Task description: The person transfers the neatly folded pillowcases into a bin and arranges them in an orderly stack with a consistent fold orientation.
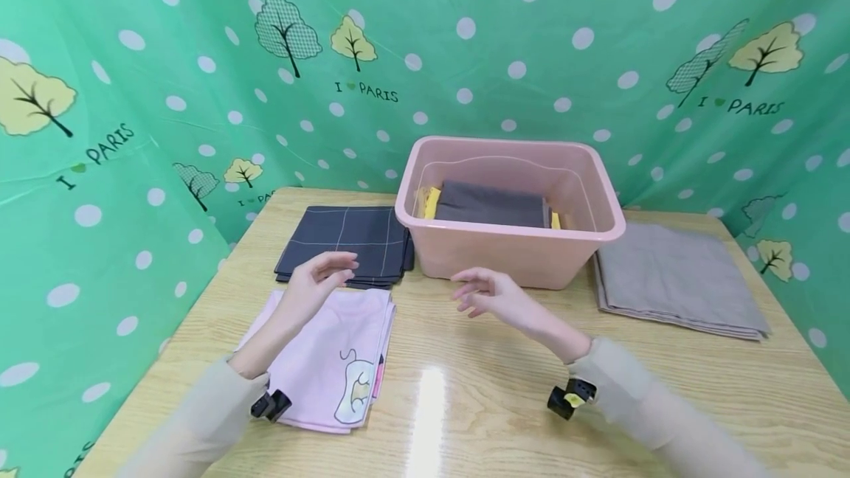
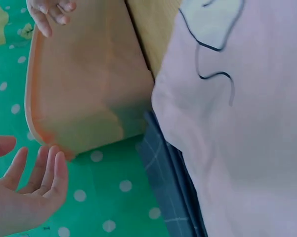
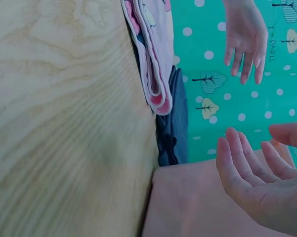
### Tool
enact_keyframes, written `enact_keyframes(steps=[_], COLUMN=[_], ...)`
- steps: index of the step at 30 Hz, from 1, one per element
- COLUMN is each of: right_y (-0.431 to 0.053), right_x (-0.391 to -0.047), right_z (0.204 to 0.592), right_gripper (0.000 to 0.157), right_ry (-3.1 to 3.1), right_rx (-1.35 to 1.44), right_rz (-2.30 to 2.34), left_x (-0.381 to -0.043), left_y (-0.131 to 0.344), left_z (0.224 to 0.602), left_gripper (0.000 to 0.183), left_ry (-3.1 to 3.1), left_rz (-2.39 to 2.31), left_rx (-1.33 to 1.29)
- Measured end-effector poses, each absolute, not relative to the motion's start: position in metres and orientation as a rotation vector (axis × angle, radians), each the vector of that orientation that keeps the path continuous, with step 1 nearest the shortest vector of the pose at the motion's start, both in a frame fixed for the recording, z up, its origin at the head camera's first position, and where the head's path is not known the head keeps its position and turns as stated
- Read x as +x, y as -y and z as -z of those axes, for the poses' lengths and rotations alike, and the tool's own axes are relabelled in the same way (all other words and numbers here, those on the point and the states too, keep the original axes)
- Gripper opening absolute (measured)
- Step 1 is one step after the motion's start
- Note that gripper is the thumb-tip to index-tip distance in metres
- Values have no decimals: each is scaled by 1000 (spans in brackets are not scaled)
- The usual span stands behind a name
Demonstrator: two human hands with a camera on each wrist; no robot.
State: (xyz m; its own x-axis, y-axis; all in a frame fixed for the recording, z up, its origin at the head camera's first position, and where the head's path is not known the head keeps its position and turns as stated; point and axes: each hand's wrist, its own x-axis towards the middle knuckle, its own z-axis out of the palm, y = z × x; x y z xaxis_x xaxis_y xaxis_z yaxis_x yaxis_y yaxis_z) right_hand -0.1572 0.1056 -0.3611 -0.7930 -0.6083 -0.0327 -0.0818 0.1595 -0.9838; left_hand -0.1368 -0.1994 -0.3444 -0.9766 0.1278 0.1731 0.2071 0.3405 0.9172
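Observation:
My left hand (image 1: 317,282) hovers with loosely bent fingers over the folded pink cloth (image 1: 312,360), which bears a cartoon print. Just beyond it lies a folded dark checked cloth (image 1: 352,238). In front of the pink plastic bin (image 1: 491,253) my right hand (image 1: 488,292) is raised, its fingers relaxed and holding nothing. Inside the bin lies a folded dark grey cloth (image 1: 491,203), with a yellow piece (image 1: 432,203) showing at its side. Both hands, the left hand (image 2: 32,192) in the left wrist view and the right hand (image 3: 262,187) in the right wrist view, have bare palms.
A folded grey-brown cloth (image 1: 677,275) lies right of the bin on the wooden table (image 1: 478,389). A green dotted curtain (image 1: 491,43) with tree prints hangs behind the table and along its sides. Light glares off the tabletop near the front.

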Motion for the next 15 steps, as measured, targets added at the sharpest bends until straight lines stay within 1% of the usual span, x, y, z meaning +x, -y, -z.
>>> enact_keyframes(steps=[7,15], right_y=[-91,-73], right_x=[-153,-149], right_z=[375,388], right_gripper=[39,42], right_ry=[-1959,-1923], right_rx=[-581,-562], right_rz=[1704,1726], left_x=[-131,-124], left_y=[219,241], left_z=[355,365], left_gripper=[29,30], left_ry=[2618,2671], left_rz=[1595,1447], left_rx=[-253,-233])
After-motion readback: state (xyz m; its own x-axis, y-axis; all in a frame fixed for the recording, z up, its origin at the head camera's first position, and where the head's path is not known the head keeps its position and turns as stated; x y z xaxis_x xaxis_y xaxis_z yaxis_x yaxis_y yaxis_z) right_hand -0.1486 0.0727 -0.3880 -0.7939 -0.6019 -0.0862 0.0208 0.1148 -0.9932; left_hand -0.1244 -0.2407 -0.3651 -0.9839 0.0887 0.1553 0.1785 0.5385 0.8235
